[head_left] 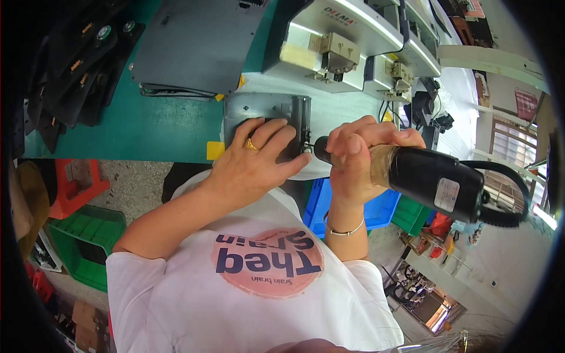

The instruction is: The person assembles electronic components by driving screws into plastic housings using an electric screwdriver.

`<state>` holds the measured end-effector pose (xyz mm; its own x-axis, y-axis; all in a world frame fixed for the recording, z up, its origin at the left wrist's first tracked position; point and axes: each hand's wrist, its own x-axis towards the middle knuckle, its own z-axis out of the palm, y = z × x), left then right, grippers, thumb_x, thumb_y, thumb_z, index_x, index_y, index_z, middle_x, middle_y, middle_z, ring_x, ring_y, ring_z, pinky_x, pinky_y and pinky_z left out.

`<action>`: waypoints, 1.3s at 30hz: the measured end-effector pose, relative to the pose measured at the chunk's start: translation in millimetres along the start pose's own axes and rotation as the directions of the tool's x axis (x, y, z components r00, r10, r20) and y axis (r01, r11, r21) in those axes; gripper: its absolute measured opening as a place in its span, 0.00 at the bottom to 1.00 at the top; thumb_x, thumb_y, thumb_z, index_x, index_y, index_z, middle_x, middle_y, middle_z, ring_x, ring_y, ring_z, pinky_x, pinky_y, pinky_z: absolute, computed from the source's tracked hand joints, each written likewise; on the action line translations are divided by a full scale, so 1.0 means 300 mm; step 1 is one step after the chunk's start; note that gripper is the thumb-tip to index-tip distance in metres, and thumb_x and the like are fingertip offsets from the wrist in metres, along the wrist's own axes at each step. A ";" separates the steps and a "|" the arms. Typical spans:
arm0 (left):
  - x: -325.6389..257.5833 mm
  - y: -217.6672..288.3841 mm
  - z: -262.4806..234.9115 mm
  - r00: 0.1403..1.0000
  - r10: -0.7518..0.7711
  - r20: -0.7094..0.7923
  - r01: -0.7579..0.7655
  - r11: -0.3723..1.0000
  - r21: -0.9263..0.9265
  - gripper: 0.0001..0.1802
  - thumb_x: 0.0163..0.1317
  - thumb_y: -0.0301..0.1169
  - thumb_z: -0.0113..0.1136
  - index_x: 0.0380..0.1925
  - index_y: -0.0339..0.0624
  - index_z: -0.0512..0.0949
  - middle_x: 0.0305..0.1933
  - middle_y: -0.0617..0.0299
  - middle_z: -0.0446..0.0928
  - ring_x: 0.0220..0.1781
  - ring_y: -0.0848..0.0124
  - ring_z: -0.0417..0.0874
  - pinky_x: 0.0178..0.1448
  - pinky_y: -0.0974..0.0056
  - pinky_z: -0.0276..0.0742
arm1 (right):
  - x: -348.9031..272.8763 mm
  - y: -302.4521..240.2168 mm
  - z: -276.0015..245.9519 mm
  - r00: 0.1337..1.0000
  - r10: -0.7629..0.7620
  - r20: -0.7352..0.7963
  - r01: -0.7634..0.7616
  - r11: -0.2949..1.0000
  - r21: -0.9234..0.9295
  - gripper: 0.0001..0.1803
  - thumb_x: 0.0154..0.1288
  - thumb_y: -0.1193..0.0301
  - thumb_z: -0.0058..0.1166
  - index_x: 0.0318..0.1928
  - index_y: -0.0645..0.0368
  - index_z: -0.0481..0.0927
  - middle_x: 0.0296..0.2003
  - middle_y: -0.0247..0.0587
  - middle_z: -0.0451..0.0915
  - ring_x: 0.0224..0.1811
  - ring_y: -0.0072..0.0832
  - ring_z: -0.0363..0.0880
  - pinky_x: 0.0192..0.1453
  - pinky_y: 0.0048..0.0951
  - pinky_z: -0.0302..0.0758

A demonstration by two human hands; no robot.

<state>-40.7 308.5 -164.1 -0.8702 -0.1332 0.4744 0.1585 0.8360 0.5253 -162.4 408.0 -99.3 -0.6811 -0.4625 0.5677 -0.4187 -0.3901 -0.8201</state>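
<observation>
A dark grey metal casing (pixel 247 105) with a raised right-hand edge lies at the near edge of the bench. My left hand (pixel 250 159) rests on it and steadies it, its fingers bent over the surface and its thumb stretched toward the right-hand edge. In my right hand (pixel 356 156) is a black electric screwdriver (pixel 432 179), held sideways with tan tape round its body. Its narrow front end points left to a small metal fitting (pixel 307 148) on the casing's edge, close by my left thumb. Whether the bit touches a screw is too small to tell.
Stacked grey metal plates (pixel 194 44) lie beyond the casing, and dark panels (pixel 82 65) are piled at left. Silver machines (pixel 335 47) stand at the back right. A blue crate (pixel 379 206) sits below the bench, a green crate (pixel 88 235) on the floor at left.
</observation>
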 end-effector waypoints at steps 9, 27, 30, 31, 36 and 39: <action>0.007 0.003 0.006 1.000 0.022 -0.012 -0.021 1.000 0.013 0.24 0.42 0.29 0.68 0.44 0.60 0.83 0.51 0.58 0.72 0.60 0.58 0.71 0.64 0.49 0.65 | 0.109 0.006 -0.030 0.997 0.016 -0.081 0.002 0.976 0.218 0.30 0.61 0.83 0.56 0.60 0.55 0.59 0.24 0.35 0.71 0.20 0.26 0.70 0.25 0.28 0.75; 0.014 0.007 0.002 1.000 0.000 0.011 0.000 1.000 0.009 0.26 0.40 0.30 0.70 0.45 0.61 0.82 0.51 0.58 0.71 0.61 0.58 0.71 0.66 0.49 0.63 | 0.312 0.059 0.043 0.957 -0.262 -0.127 0.275 0.956 0.099 0.30 0.61 0.85 0.54 0.61 0.60 0.58 0.27 0.38 0.75 0.22 0.25 0.73 0.26 0.31 0.79; 0.010 0.007 0.005 1.000 -0.001 0.007 0.001 1.000 0.011 0.26 0.40 0.30 0.70 0.45 0.61 0.82 0.51 0.58 0.71 0.61 0.58 0.71 0.66 0.49 0.63 | 0.312 0.059 0.045 0.961 -0.244 -0.134 0.260 0.958 0.118 0.30 0.61 0.85 0.55 0.61 0.61 0.58 0.26 0.39 0.75 0.22 0.25 0.73 0.26 0.30 0.79; 0.009 0.007 0.006 1.000 0.000 0.004 0.000 1.000 0.017 0.26 0.40 0.31 0.70 0.45 0.61 0.82 0.51 0.58 0.71 0.61 0.58 0.71 0.66 0.49 0.63 | 0.312 0.061 0.045 0.964 -0.233 -0.128 0.249 0.960 0.125 0.30 0.60 0.86 0.54 0.61 0.61 0.58 0.26 0.40 0.75 0.22 0.25 0.73 0.27 0.30 0.79; 0.010 0.004 0.003 1.000 0.002 0.017 -0.003 1.000 0.020 0.26 0.41 0.31 0.71 0.46 0.61 0.82 0.51 0.58 0.71 0.61 0.58 0.71 0.66 0.49 0.63 | 0.335 0.061 0.017 0.962 -0.263 0.080 0.258 0.964 0.062 0.30 0.61 0.85 0.54 0.61 0.59 0.59 0.25 0.40 0.74 0.22 0.26 0.73 0.25 0.29 0.76; 0.008 0.002 0.004 1.000 0.005 0.025 -0.006 1.000 0.018 0.27 0.42 0.32 0.71 0.47 0.62 0.81 0.52 0.58 0.70 0.61 0.58 0.70 0.65 0.49 0.63 | 0.358 0.079 -0.003 0.850 -0.317 0.420 0.381 0.922 -0.075 0.32 0.59 0.85 0.58 0.61 0.56 0.60 0.24 0.39 0.73 0.21 0.26 0.73 0.23 0.25 0.73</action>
<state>-43.2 309.2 -163.5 -0.8808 -0.1152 0.4592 0.1550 0.8463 0.5097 -246.0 349.7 -57.8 -0.1940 -0.6043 0.7728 -0.6900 -0.4759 -0.5453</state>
